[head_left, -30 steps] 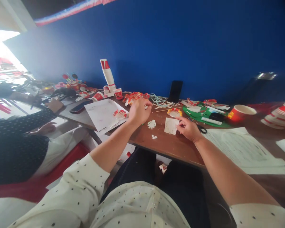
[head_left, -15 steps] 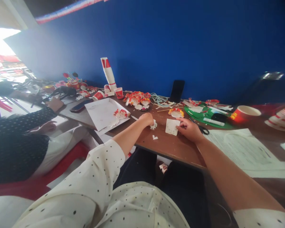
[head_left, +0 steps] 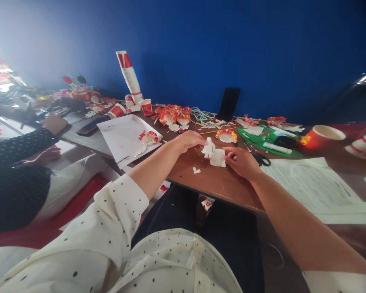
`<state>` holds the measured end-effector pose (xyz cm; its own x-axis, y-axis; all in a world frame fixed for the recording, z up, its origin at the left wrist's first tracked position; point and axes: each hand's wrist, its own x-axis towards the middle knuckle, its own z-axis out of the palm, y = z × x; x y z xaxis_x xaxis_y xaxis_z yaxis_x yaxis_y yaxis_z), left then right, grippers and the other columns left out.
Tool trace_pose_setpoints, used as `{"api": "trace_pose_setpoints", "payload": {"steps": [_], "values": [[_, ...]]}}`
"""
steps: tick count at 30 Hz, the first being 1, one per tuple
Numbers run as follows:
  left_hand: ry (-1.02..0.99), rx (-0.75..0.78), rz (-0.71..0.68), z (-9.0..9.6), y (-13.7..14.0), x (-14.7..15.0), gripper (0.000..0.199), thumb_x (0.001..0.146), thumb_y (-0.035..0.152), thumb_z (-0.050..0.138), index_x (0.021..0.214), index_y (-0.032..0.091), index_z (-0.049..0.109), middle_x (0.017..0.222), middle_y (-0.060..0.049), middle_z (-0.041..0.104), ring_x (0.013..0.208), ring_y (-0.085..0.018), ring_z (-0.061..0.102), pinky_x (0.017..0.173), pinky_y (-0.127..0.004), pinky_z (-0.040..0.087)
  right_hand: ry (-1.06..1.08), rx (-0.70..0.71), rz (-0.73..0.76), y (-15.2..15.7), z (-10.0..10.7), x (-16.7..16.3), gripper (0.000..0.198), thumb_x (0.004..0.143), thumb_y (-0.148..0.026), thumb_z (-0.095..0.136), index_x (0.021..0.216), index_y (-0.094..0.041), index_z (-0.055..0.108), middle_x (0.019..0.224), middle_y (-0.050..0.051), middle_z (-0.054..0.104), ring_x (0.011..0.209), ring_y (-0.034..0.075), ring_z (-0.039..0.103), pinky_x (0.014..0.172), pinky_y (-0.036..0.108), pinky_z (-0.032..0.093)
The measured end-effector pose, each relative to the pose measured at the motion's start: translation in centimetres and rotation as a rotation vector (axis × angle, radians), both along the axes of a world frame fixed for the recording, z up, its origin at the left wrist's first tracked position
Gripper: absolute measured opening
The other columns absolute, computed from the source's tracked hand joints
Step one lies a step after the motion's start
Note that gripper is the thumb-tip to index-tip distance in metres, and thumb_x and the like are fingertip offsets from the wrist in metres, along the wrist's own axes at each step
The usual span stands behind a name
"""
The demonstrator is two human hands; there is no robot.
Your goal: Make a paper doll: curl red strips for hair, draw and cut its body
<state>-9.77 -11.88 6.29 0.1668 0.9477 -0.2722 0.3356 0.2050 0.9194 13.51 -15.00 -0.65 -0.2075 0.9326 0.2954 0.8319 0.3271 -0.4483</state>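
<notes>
1. My left hand (head_left: 189, 140) pinches a small white cutout (head_left: 208, 148) between thumb and fingertips, lifted just off the table (head_left: 219, 185) so its edge meets the card.
2. My right hand (head_left: 240, 162) pins a white card (head_left: 218, 158) flat with its fingers closed down on the near edge, which I judge keeps it from sliding while the cutout comes to it.
3. Cutout and card touch, between my two hands.
4. A tiny white scrap (head_left: 196, 170) lies just beside them, nearer me.
5. Both forearms reach forward and converge, wrists low, left sleeve rolled to the elbow.
6. Further out: scissors (head_left: 258, 156) near my right hand, a white tray (head_left: 122, 138) to the left, a phone (head_left: 228, 104) leaning on the blue wall.
</notes>
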Motion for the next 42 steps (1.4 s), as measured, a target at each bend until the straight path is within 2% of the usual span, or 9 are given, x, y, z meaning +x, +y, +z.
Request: {"api": "trace_pose_setpoints", "payload": {"steps": [3, 7, 10, 13, 18, 27, 42], "values": [[-0.043, -0.023, -0.121, -0.8, 0.1, 1.2, 0.021, 0.065, 0.027, 0.083, 0.071, 0.012, 0.069, 0.065, -0.004, 0.065, 0.060, -0.009, 0.054, 0.059, -0.024, 0.045, 0.063, 0.050, -0.077, 0.0, -0.2, 0.1, 0.034, 0.083, -0.034, 0.054, 0.109, -0.019, 0.069, 0.083, 0.006, 0.072, 0.071, 0.019, 0.063, 0.069, 0.031, 0.047], [0.049, -0.035, -0.144, -2.2, 0.7, 3.0, 0.019, 0.069, 0.028, 0.080, 0.069, 0.014, 0.068, 0.059, 0.000, 0.061, 0.056, -0.008, 0.053, 0.057, -0.022, 0.045, 0.178, 0.077, -0.176, 0.0, -0.4, 0.3, 0.029, 0.084, -0.031, 0.053, 0.105, -0.020, 0.069, 0.091, 0.007, 0.072, 0.075, 0.019, 0.064, 0.075, 0.033, 0.049], [0.194, -0.028, -0.177, -2.8, 1.3, 4.0, 0.015, 0.074, 0.022, 0.073, 0.063, 0.014, 0.065, 0.054, 0.001, 0.059, 0.051, -0.009, 0.052, 0.055, -0.024, 0.044, 0.176, 0.117, -0.131, -0.3, -0.3, 0.2, 0.027, 0.085, -0.030, 0.052, 0.104, -0.020, 0.069, 0.096, 0.008, 0.071, 0.081, 0.020, 0.065, 0.078, 0.034, 0.049], [0.392, 0.041, -0.270, -2.9, 1.6, 4.3, 0.018, 0.075, 0.024, 0.069, 0.060, 0.014, 0.065, 0.056, -0.003, 0.062, 0.049, -0.013, 0.054, 0.057, -0.027, 0.044, 0.122, 0.143, -0.075, -0.6, -0.2, -0.1, 0.024, 0.087, -0.030, 0.052, 0.101, -0.020, 0.069, 0.093, 0.008, 0.069, 0.083, 0.021, 0.064, 0.076, 0.033, 0.049], [0.629, 0.205, -0.387, -2.5, 1.6, 4.2, 0.018, 0.077, 0.027, 0.065, 0.061, 0.017, 0.067, 0.061, -0.006, 0.068, 0.065, -0.019, 0.064, 0.069, -0.028, 0.047, -0.014, 0.120, -0.054, -1.2, 0.0, -0.5, 0.024, 0.083, -0.030, 0.058, 0.104, -0.023, 0.068, 0.098, 0.006, 0.068, 0.078, 0.019, 0.064, 0.068, 0.030, 0.048], [0.753, 0.301, -0.347, -3.2, 1.0, 4.1, 0.022, 0.080, 0.041, 0.061, 0.077, 0.020, 0.068, 0.085, -0.009, 0.072, 0.085, -0.026, 0.066, 0.073, -0.031, 0.046, -0.136, 0.001, -0.038, -1.7, 0.5, -0.6, 0.035, 0.080, -0.025, 0.056, 0.113, -0.024, 0.067, 0.096, 0.007, 0.067, 0.073, 0.019, 0.064, 0.062, 0.031, 0.048], [0.788, 0.285, -0.325, -3.5, 0.9, 4.3, 0.025, 0.083, 0.044, 0.056, 0.081, 0.022, 0.067, 0.086, -0.007, 0.072, 0.086, -0.026, 0.067, 0.073, -0.032, 0.048, -0.139, -0.025, -0.049, -1.9, 0.8, -0.7, 0.033, 0.083, -0.026, 0.054, 0.114, -0.026, 0.066, 0.091, 0.004, 0.066, 0.068, 0.017, 0.062, 0.057, 0.028, 0.045]]}}
